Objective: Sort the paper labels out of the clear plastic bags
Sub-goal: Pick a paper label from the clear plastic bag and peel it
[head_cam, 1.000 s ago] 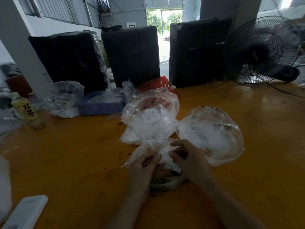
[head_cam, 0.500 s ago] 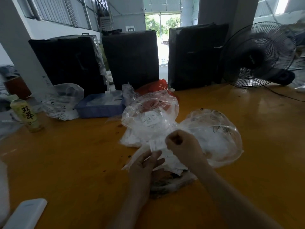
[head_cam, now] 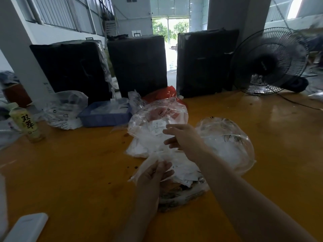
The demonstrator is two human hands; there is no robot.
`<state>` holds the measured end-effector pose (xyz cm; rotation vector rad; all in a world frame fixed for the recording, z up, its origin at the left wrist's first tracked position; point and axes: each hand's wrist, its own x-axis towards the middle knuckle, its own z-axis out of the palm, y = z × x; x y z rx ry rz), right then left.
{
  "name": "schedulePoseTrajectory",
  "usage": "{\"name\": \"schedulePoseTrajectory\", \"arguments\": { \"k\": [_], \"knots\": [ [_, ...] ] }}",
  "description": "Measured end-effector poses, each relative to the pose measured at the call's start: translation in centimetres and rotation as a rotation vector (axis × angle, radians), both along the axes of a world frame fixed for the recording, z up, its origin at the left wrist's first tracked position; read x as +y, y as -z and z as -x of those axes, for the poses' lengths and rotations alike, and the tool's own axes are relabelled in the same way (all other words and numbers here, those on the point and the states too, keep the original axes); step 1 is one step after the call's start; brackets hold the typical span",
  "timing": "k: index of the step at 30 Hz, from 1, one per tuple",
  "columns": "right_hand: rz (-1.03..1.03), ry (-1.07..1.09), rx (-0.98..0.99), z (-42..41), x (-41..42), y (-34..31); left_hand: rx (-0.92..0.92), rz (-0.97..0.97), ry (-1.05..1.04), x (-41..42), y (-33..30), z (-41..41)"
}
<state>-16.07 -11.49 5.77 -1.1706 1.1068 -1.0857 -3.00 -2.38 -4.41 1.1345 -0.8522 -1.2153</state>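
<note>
Step in hand, as judged: between labels, one bag being worked while the reach goes out over the pile. The left hand (head_cam: 154,173) pinches the thin, crumpled clear plastic bag (head_cam: 148,165) at the near edge of the heap on the glossy orange table (head_cam: 70,172). The right hand (head_cam: 181,137) hangs above the pile with fingers spread and relaxed, grasping nothing. White printed paper labels (head_cam: 185,172) lie loose just right of the held bag, on a patterned bag beneath. A puffed transparent bag with a small white label (head_cam: 157,126) sits beyond, touching the heap. Next move likely calls for a fine pinch on one slip; the film is limp and clings.
</note>
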Motion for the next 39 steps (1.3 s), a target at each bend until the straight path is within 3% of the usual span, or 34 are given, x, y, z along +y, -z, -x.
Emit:
{"name": "schedulePoseTrajectory", "arguments": {
  "k": [2,5,8,10,13,18,25,28,29,33,39],
  "knots": [
    [0.096,0.043,0.23,1.7,1.2,0.7,0.007,-0.002,0.001,0.0,0.1,-0.1],
    [0.202,0.113,0.799,5.3,2.4,1.9,-0.011,-0.002,0.001,0.0,0.0,-0.2],
    [0.149,0.255,1.234,8.8,2.5,3.5,-0.028,-0.011,-0.007,-0.1,0.0,0.0],
    [0.113,0.253,1.399,10.1,2.5,4.6,-0.034,-0.014,-0.007,-0.1,0.0,0.1],
    [0.134,0.212,1.481,10.6,2.3,6.2,-0.019,-0.009,-0.008,0.0,-0.1,0.0],
    [0.19,0.329,1.413,10.6,1.8,6.8,-0.012,-0.006,-0.004,0.1,0.0,0.0],
    [0.264,0.402,0.991,11.3,3.0,4.4,-0.017,-0.002,0.013,-0.1,0.1,0.0],
    [0.228,0.219,0.605,10.1,4.4,3.1,-0.056,0.019,0.043,-0.2,0.0,0.0],
    [0.247,0.127,0.563,9.3,4.9,2.7,-0.08,0.035,0.056,-0.1,-0.1,0.0],
    [0.373,-0.221,0.692,6.3,6.0,2.6,-0.147,0.08,0.112,0.0,0.0,-0.4],
    [0.405,-0.412,0.529,5.0,6.1,4.4,-0.21,0.074,0.152,0.4,0.1,-1.0]
  ]
}}
